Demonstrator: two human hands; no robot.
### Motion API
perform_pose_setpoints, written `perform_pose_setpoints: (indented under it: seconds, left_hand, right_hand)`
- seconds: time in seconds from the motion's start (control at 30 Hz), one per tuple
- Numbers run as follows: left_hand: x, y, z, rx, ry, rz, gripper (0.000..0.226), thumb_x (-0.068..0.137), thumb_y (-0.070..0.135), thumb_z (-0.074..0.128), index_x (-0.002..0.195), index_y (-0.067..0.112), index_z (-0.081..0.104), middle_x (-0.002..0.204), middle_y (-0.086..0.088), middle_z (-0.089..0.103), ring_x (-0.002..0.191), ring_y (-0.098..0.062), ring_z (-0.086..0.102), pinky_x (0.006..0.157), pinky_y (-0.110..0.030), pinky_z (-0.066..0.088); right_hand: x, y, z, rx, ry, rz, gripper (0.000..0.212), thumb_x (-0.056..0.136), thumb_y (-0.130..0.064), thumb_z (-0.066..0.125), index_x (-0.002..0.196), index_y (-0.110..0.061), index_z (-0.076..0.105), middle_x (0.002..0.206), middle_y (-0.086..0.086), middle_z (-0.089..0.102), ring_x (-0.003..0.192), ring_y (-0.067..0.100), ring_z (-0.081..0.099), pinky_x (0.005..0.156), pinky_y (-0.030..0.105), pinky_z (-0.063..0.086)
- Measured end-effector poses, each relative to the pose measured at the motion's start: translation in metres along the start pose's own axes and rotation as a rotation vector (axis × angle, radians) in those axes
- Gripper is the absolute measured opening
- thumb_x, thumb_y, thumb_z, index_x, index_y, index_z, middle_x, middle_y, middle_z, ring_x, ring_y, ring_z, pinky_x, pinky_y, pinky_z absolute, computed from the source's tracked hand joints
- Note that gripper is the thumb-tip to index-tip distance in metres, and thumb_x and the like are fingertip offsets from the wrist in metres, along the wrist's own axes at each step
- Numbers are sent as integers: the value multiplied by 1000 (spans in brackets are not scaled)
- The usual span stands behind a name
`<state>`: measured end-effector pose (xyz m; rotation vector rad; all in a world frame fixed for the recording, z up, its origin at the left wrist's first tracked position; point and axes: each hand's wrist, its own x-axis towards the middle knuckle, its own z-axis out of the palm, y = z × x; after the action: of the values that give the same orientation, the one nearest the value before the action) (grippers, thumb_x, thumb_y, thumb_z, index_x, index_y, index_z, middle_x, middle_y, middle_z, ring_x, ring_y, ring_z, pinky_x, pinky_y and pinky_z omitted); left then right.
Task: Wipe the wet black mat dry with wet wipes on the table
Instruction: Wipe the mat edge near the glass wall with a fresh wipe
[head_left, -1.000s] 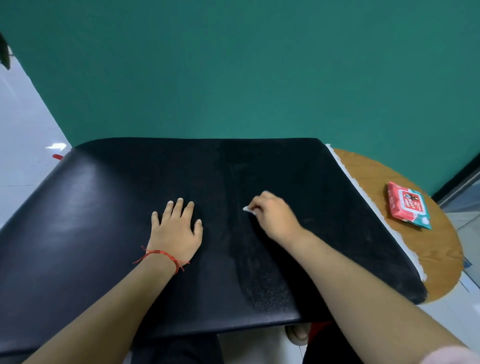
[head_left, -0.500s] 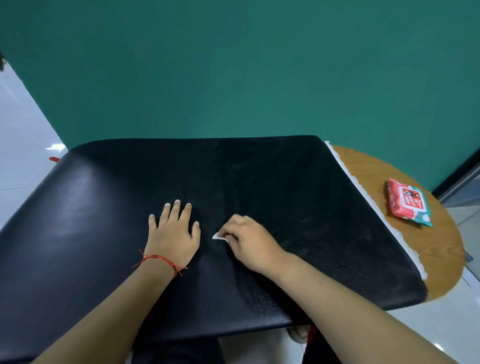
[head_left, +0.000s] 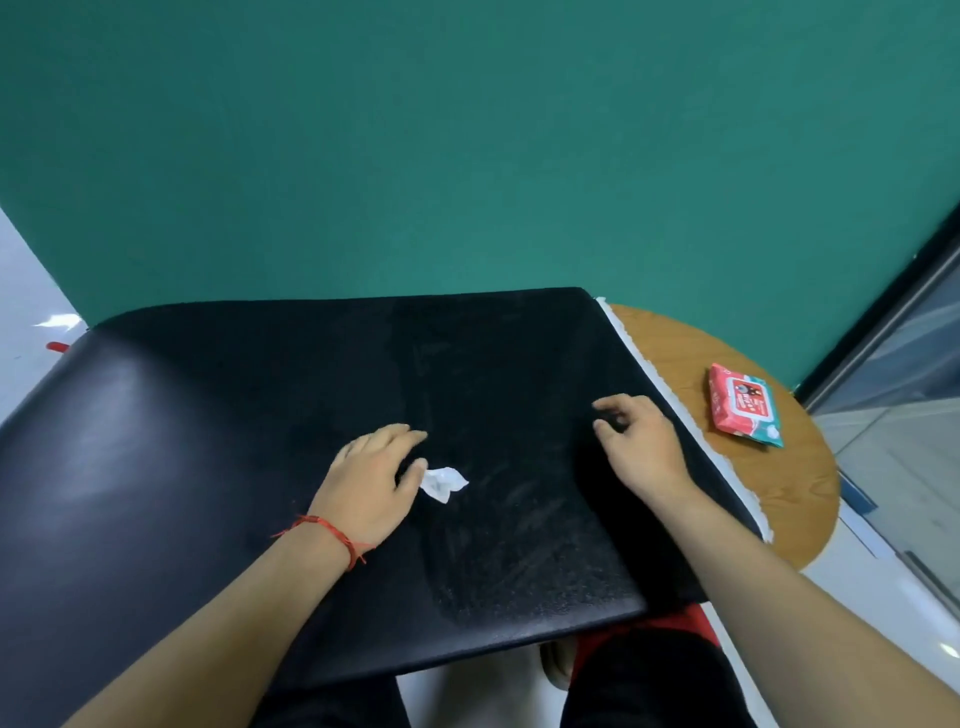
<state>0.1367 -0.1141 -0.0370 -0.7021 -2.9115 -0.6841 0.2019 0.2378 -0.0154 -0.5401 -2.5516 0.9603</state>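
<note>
Your left hand (head_left: 371, 480) rests mid-frame on the black mat (head_left: 208, 467), grip loose, thumb touching the crumpled wipe (head_left: 441, 482). Your right hand (head_left: 641, 444), centre right, hangs loosely curled, holding nothing.

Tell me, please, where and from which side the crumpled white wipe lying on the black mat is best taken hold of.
Pinch the wipe at its bunched, raised middle, coming down from above: it lies crumpled on the flat black mat, so only the folds offer purchase. The left hand, beside its left end, seems best placed; the right hand is apart, holding nothing.
</note>
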Motion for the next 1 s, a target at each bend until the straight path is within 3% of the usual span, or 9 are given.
perform_pose_setpoints:
  seconds: [0.1, 0.17, 0.3, 0.5, 0.73, 0.87, 1.0]
  left_hand:
    - [2, 32, 15, 75, -82, 101, 49, 101, 63, 49, 144, 41, 56, 132, 16, 55, 120, -13, 51, 103, -35, 44]
    - [9, 44, 28, 127, -86, 109, 44, 100, 63, 53, 137, 39, 60, 122, 14, 56, 112, -14, 53, 97, -36, 47]
    - [21, 61, 42, 110, -52, 49, 21, 104, 48, 55, 108, 29, 63, 98, 12, 54, 96, -14, 54, 81, -33, 52]
    - [37, 103, 51, 144, -63, 13, 29, 106, 54, 46, 91, 29, 49, 77, 10, 54, 67, -6, 53, 54, -28, 44]
    - [58, 156, 64, -82, -36, -18, 33, 106, 54, 48, 84, 31, 55, 67, 7, 52, 61, -9, 54, 53, -29, 39]
    - [65, 160, 58, -138, -6, 5, 38, 105, 56, 48, 78, 30, 54, 55, 3, 52, 51, -13, 52, 51, -33, 45]
    - [67, 148, 45, -292, -11, -97, 40, 105, 55, 50, 79, 27, 61, 54, 1, 51, 52, -15, 59, 58, -44, 61]
  right_hand:
    - [25, 45, -34, -215, 51, 127, 37, 95, -28, 69, 131, -28, 67, 137, 4, 57, 127, 33, 54, 107, 45, 47]
    - [36, 70, -55, -321, 59, 229, 48, 94, -34, 67, 140, -27, 59, 148, 8, 50, 134, 40, 47, 110, 51, 45]
    - [55, 100, -82, -435, 65, 365, 68, 96, -53, 60, 155, -24, 42, 159, 11, 40, 138, 42, 38, 111, 54, 39]
    - [82, 122, -89, -407, 82, 494, 84, 87, -59, 63, 156, -23, 33, 157, 12, 37, 135, 40, 40, 108, 50, 41]
    - [104, 144, -86, -399, 43, 593, 87, 86, -61, 66, 158, -34, 25, 144, 14, 48, 131, 36, 43, 101, 47, 43]
    - [106, 137, -89, -310, 151, 496, 79, 88, -57, 64, 156, -33, 31, 138, 17, 51, 128, 37, 43, 97, 46, 47]
    - [93, 78, -72, -186, 172, 297, 73, 83, -51, 66, 150, -34, 42, 130, 12, 51, 121, 34, 44, 101, 45, 45]
